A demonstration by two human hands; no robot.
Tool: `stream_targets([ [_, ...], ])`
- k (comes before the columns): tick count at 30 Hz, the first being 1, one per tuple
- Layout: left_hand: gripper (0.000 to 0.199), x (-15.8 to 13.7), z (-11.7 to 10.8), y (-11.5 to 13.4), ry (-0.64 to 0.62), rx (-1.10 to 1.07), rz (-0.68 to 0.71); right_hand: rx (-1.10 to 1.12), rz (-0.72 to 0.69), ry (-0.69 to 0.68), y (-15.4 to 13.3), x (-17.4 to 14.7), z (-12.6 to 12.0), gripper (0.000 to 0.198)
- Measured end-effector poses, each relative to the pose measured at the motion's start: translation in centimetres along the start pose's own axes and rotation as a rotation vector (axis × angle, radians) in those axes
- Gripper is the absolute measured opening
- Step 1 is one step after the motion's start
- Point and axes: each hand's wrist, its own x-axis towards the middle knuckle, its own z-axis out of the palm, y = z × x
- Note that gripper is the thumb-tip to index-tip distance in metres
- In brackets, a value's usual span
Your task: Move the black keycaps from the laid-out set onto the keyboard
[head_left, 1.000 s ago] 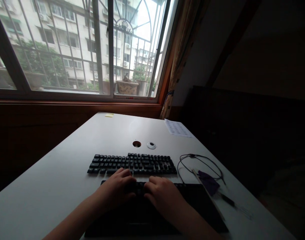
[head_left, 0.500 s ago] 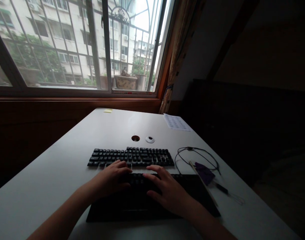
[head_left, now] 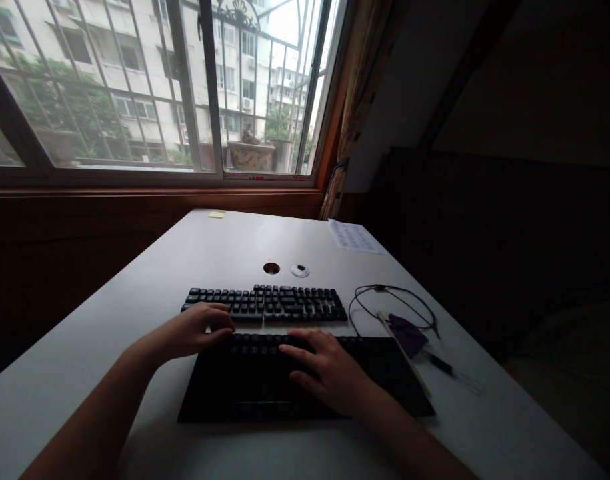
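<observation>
A black keyboard (head_left: 255, 393) lies on the white desk, with keycaps showing in its far rows and its near part dark. My left hand (head_left: 202, 330) is bent over its far left corner, beside the loose keycaps (head_left: 289, 303) laid out in rows behind it. The thumb and index finger come together in a pinch; whatever lies between them is too small and dark to make out. My right hand (head_left: 325, 367) rests over the middle of the keyboard, fingers spread, fingertips at the far rows of keys. Nothing shows in it.
Right of the keycaps, a black cable (head_left: 397, 290) lies in a loop. Near it are a purple pouch (head_left: 407, 333) and a black-handled wire tool (head_left: 439, 363). Farther back are a printed sheet (head_left: 355, 237), a cable hole (head_left: 271, 268), its white cover (head_left: 299, 270) and a yellow note (head_left: 216, 215).
My left hand has moved left and away from the keyboard's middle, to its far left corner by the loose keycaps. My right hand has stayed nearly in place. The view has tilted slightly.
</observation>
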Motion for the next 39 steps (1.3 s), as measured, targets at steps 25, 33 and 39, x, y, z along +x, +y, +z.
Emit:
stream_targets([
  [25,0.025,-1.0,-1.4,-2.4,0.226,0.081,-0.003,-0.096,-0.060,0.106,0.1,-0.1,0.4,0.042],
  [33,0.023,-1.2,-1.2,-3.6,0.238,0.106,-0.002,-0.063,-0.114,0.134,0.2,-0.3,0.5,0.034],
  [39,0.023,-1.2,-1.0,-3.7,0.246,0.124,0.004,-0.056,-0.092,0.124,0.1,-0.3,0.2,0.044],
])
